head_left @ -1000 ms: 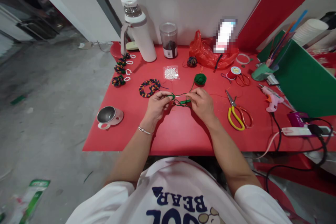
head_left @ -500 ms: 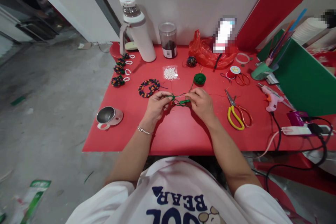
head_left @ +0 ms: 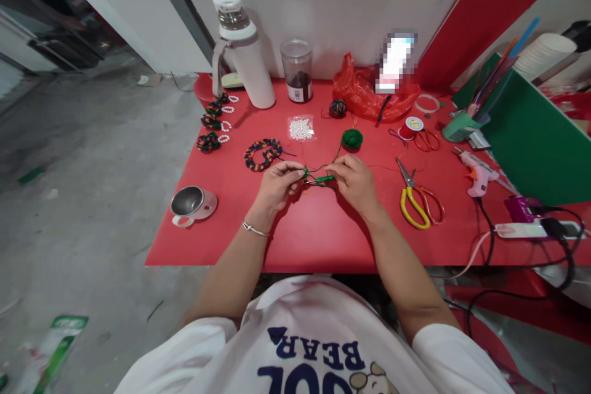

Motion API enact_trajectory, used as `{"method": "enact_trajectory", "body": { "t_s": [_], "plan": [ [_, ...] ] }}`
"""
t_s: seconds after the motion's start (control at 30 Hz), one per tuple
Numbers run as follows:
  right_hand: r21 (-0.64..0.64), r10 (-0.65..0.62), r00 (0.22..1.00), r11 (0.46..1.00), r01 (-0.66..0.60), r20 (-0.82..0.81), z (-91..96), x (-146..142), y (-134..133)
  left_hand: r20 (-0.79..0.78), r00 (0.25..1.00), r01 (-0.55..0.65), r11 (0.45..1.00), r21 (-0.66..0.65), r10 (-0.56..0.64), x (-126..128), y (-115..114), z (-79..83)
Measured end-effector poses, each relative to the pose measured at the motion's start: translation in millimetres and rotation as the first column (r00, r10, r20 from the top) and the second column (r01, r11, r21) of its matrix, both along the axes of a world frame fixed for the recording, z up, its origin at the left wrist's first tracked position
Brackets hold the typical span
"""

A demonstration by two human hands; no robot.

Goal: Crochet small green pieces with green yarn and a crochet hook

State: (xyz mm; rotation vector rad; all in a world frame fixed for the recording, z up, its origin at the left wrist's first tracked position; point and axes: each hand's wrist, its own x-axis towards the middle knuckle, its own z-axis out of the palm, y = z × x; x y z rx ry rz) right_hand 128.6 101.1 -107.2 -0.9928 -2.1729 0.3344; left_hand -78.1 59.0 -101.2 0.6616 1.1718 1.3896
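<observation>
My left hand (head_left: 279,186) pinches a small piece of green yarn work (head_left: 306,172) between thumb and fingertips. Opposite it, my right hand (head_left: 354,181) is closed on a crochet hook (head_left: 325,179) with a green handle, whose thin metal shaft points toward the left fingers. Dark green yarn runs between the hands and up to a green yarn ball (head_left: 352,139) just beyond them. The hook's tip is too small to make out among the loops. A multicoloured braided yarn ring (head_left: 262,155) lies beyond my left hand.
On the red table (head_left: 318,240) are a mug (head_left: 194,206), a tall flask (head_left: 252,64), a jar (head_left: 297,71) and a bag of white beads (head_left: 301,128). Yellow-handled scissors (head_left: 413,200), a pink glue gun (head_left: 480,175) and a corded power strip (head_left: 521,230) lie at right.
My hands stay almost in place. A metal shaft seen at the upper gap between them no longer shows there; only yarn spans it now.
</observation>
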Motion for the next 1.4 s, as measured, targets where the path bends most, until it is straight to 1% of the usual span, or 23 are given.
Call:
{"method": "enact_trajectory", "body": {
  "t_s": [0.1, 0.23, 0.33, 0.47, 0.57, 0.73, 0.87, 1.0, 1.23, 1.4],
  "plan": [
    [0.030, -0.013, 1.000, 0.999, 0.012, 0.026, -1.8, 0.0, -0.1, -0.005, 1.000, -0.007, 1.000, 0.005, 0.007, 0.4, 0.1, -0.6],
    [0.009, -0.036, 0.999, 0.999, 0.036, 0.007, -2.7, -1.6, -1.3, 0.123, 0.992, -0.037, 0.999, -0.008, 0.038, -1.4, 0.7, 1.3],
    [-0.042, -0.026, 0.998, 0.999, 0.023, -0.063, -2.8, -4.5, -2.9, 0.238, 0.971, -0.016, 0.999, -0.044, 0.026, -4.7, 0.5, 4.4],
    [-0.125, -0.023, 0.985, 0.992, 0.002, -0.169, -5.1, -9.1, -4.0, 0.350, 0.934, 0.088, 0.995, -0.039, -0.068, -8.2, -0.2, 7.5],
    [-0.189, -0.028, 0.974, 0.982, -0.015, -0.223, -8.2, -12.2, -4.2, 0.407, 0.905, 0.152, 0.988, -0.037, -0.124, -7.9, 0.0, 6.2],
    [-0.276, -0.019, 0.965, 0.960, -0.056, -0.260, -10.5, -18.5, -6.7, 0.449, 0.889, 0.112, 0.994, -0.022, -0.090, -4.0, 0.9, -1.3],
    [-0.306, 0.022, 0.957, 0.945, -0.114, -0.290, -8.4, -23.4, -11.2, 0.457, 0.885, 0.116, 0.993, -0.027, -0.091, -2.5, 0.4, -2.2],
    [-0.360, 0.023, 0.955, 0.923, -0.133, -0.295, -7.5, -25.7, -13.7, 0.427, 0.897, 0.135, 0.991, -0.015, -0.116, -2.3, -0.5, 1.3],
    [-0.361, 0.031, 0.952, 0.921, -0.145, -0.303, -12.2, -25.5, -10.8, 0.363, 0.930, 0.050, 0.998, 0.025, -0.055, 0.4, 0.5, 3.2],
    [-0.351, 0.047, 0.955, 0.924, -0.154, -0.294, -11.4, -24.6, -10.2, 0.295, 0.955, -0.012, 1.000, 0.000, 0.011, 2.4, 0.7, 3.8]
  ]
}}
